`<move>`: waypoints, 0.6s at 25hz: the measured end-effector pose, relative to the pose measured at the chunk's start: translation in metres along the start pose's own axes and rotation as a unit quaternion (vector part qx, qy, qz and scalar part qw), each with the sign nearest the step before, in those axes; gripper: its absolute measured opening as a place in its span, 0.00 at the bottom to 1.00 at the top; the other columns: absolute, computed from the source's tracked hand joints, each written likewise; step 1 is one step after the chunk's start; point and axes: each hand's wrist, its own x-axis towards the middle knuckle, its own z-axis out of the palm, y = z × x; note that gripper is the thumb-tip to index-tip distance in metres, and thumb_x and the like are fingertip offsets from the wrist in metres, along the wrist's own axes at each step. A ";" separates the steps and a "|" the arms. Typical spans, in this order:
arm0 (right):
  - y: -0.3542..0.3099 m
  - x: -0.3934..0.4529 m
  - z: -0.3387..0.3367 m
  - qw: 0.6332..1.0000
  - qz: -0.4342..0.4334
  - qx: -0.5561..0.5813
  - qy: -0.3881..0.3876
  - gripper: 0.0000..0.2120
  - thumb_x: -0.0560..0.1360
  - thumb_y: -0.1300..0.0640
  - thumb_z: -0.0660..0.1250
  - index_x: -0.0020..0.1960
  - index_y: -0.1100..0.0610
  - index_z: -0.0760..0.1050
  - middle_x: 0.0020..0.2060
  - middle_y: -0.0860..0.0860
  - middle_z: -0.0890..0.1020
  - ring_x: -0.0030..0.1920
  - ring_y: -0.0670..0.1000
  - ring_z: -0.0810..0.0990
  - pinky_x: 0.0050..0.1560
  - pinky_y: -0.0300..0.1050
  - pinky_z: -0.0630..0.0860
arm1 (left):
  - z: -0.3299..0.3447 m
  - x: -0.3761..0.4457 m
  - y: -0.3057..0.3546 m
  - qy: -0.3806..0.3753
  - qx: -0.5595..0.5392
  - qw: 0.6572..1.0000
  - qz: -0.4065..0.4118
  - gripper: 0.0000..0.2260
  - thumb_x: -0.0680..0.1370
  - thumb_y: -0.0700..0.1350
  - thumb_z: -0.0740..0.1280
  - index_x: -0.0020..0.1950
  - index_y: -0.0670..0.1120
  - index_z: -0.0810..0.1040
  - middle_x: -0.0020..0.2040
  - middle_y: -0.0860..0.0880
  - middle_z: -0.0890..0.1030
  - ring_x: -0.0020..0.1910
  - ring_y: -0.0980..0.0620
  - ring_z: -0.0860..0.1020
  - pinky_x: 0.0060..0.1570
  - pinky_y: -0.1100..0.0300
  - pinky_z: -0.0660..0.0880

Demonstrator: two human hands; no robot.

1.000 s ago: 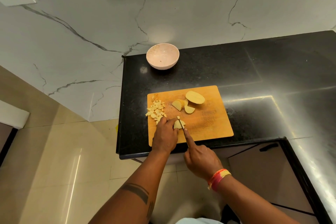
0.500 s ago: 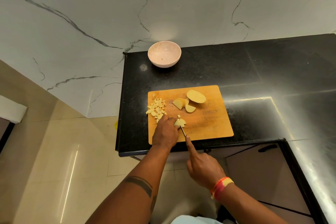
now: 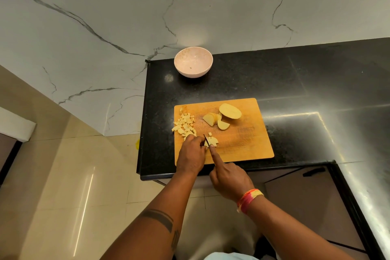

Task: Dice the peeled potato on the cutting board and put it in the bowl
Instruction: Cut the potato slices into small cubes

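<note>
A wooden cutting board (image 3: 249, 145) lies on the black counter. On its left side sits a heap of diced potato (image 3: 184, 125). A potato half (image 3: 230, 111) and a fan of slices (image 3: 214, 120) lie near the board's far edge. My left hand (image 3: 191, 155) holds down a small stack of potato slices (image 3: 212, 142) at the board's near left. My right hand (image 3: 229, 178) grips a knife (image 3: 206, 140), forefinger stretched along its spine, blade in the stack. The pale pink bowl (image 3: 193, 61) stands at the counter's far left corner, apart from the board.
The black counter (image 3: 306, 82) runs right and turns toward me along the right edge. A white marble wall (image 3: 126, 27) stands behind and to the left. The counter's left edge drops to a beige tiled floor (image 3: 63, 185). A cabinet door with a dark handle (image 3: 314, 172) is below.
The knife blade has moved forward into the potato stack beside my left fingertips. My left hand stays on the stack. The view has shifted slightly.
</note>
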 end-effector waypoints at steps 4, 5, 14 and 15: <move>-0.002 0.008 0.002 1.000 0.001 -0.016 -0.014 0.35 0.82 0.50 0.52 0.81 0.46 0.35 0.33 0.52 0.77 0.31 0.53 0.77 0.35 0.52 0.79 | -0.001 0.004 0.005 0.008 0.018 1.000 -0.008 0.11 0.81 0.45 0.66 0.63 0.48 0.79 0.56 0.49 0.75 0.53 0.53 0.75 0.48 0.61 0.76; -0.001 0.007 0.003 1.000 0.001 -0.016 -0.016 0.35 0.82 0.50 0.52 0.81 0.46 0.35 0.33 0.52 0.77 0.31 0.53 0.77 0.35 0.53 0.80 | 0.000 0.004 0.005 0.009 0.025 1.000 -0.008 0.11 0.81 0.45 0.66 0.63 0.48 0.80 0.57 0.49 0.75 0.53 0.52 0.76 0.48 0.61 0.75; 0.022 -0.047 0.012 1.000 0.011 0.005 0.002 0.37 0.81 0.50 0.51 0.79 0.43 0.30 0.31 0.50 0.78 0.29 0.52 0.76 0.33 0.51 0.77 | 0.001 0.011 0.011 0.038 -0.007 0.997 -0.070 0.10 0.82 0.46 0.65 0.62 0.48 0.80 0.58 0.49 0.77 0.53 0.51 0.76 0.46 0.61 0.70; 0.024 -0.046 0.011 1.000 0.018 0.016 0.016 0.37 0.81 0.50 0.52 0.79 0.42 0.29 0.30 0.49 0.77 0.28 0.51 0.76 0.33 0.52 0.77 | 0.001 0.010 0.012 0.041 -0.010 0.997 -0.068 0.10 0.82 0.46 0.65 0.62 0.48 0.79 0.57 0.49 0.78 0.53 0.51 0.76 0.46 0.61 0.70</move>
